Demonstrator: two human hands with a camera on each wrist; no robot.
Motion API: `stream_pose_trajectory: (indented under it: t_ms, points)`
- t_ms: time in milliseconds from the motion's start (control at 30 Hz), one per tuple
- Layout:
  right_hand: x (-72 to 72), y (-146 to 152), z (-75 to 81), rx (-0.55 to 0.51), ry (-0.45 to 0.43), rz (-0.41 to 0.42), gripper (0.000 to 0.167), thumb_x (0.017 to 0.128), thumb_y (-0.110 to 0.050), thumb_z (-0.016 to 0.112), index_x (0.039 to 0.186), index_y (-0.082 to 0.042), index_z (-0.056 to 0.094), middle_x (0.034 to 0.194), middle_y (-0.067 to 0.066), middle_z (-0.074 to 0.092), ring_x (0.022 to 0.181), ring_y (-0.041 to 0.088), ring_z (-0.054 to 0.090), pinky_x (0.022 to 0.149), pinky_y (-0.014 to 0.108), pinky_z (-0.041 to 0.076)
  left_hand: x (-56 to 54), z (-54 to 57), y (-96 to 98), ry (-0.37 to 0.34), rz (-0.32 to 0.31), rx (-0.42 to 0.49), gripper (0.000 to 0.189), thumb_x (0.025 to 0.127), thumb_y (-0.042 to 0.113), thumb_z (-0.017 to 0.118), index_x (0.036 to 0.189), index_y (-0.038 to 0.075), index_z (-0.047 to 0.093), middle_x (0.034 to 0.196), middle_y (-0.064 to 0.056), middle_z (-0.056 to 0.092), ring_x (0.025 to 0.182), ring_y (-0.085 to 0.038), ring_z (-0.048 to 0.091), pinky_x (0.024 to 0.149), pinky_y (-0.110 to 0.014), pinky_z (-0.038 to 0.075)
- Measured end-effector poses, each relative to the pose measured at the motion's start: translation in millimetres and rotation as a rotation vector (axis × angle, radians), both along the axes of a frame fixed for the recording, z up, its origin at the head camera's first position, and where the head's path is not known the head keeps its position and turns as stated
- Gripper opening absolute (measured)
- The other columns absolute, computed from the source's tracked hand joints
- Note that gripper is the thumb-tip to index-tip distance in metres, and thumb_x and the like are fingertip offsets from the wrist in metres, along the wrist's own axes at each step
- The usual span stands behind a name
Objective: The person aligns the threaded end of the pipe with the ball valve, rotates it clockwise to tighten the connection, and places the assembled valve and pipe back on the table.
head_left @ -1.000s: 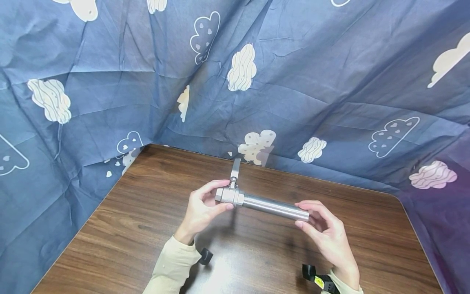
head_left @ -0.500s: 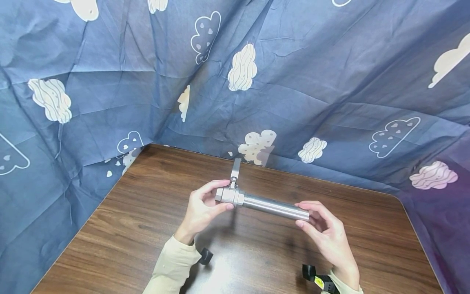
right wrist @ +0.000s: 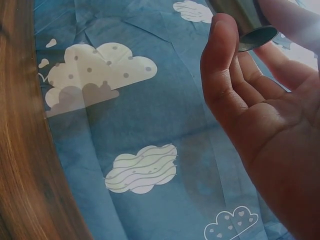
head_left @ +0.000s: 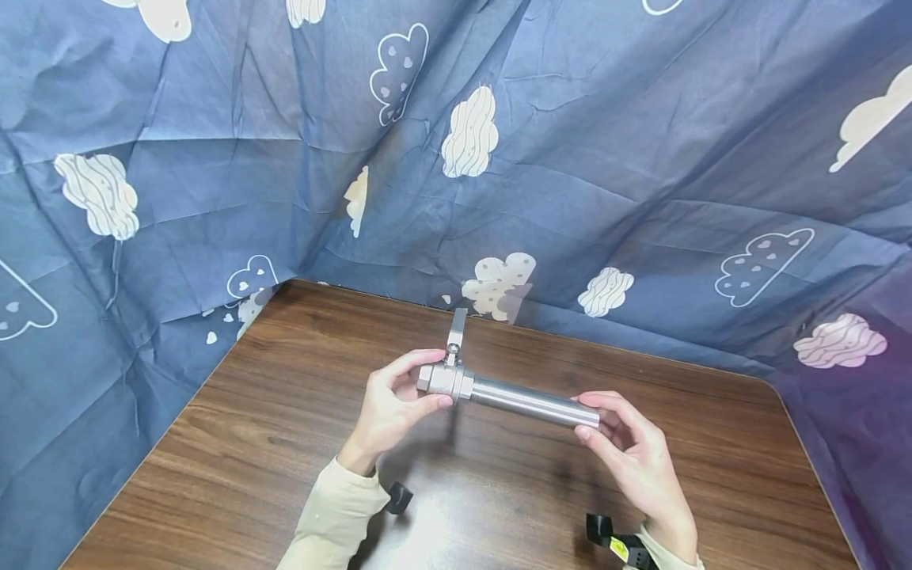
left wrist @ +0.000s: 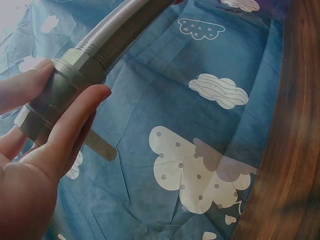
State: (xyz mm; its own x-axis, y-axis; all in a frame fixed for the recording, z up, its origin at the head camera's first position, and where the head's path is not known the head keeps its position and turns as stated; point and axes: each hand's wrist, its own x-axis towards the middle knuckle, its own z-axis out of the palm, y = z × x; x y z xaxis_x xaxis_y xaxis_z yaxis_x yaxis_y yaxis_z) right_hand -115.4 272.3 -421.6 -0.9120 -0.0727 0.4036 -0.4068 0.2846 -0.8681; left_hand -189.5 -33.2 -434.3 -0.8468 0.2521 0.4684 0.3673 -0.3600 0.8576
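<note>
In the head view a metal ball valve and a shiny steel pipe form one line, joined at the pipe's threaded end. My left hand grips the valve body between thumb and fingers; its flat lever handle points toward the back of the table. At the other end, my right hand pinches the pipe between thumb and fingertips. The left wrist view shows some pipe threads beside the valve's hex end. From the right wrist, the pipe's open end is visible, hollow and facing the palm.
Beneath the hands lies a brown wood-grain table. A blue cloth printed with clouds hangs behind it and along both sides. Black camera mounts sit at both wrists, close over the tabletop.
</note>
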Motion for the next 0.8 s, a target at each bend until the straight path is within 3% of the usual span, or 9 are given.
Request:
stream_pose_trajectory:
  t_ms: [200,467,800]
  points:
    - [1.1,-0.1,2.1,0.035,-0.024,-0.015,0.037,0.082,0.015,0.064,0.118,0.007,0.057,0.111,-0.01,0.064,0.092,0.001,0.065,0.072,0.016,0.057,0.0,0.1,-0.3,-0.002,0.002,-0.011,0.055,0.07,-0.017,0.074,0.121,-0.017,0.054,0.116,0.0,0.064,0.095,-0.01,0.064,0.081,-0.025,0.06]
    - [1.3,0.3,1.3,0.051,-0.006,-0.007,0.035,0.085,0.015,0.061,0.118,0.007,0.057,0.097,-0.009,0.066,0.076,0.006,0.065,0.066,0.019,0.058,0.6,0.5,-0.1,0.011,0.005,-0.01,0.054,0.07,-0.017,0.074,0.12,-0.017,0.054,0.118,0.0,0.064,0.095,-0.01,0.064,0.08,-0.026,0.06]
    - [1.7,1.5,1.9,0.09,-0.028,-0.023,0.032,0.087,0.012,0.06,0.119,0.008,0.056,0.089,-0.014,0.067,0.072,0.01,0.066,0.063,0.023,0.059,0.6,0.5,0.2,0.0,0.002,-0.018,0.055,0.07,-0.017,0.074,0.12,-0.017,0.054,0.116,0.0,0.064,0.095,-0.011,0.065,0.081,-0.025,0.06]
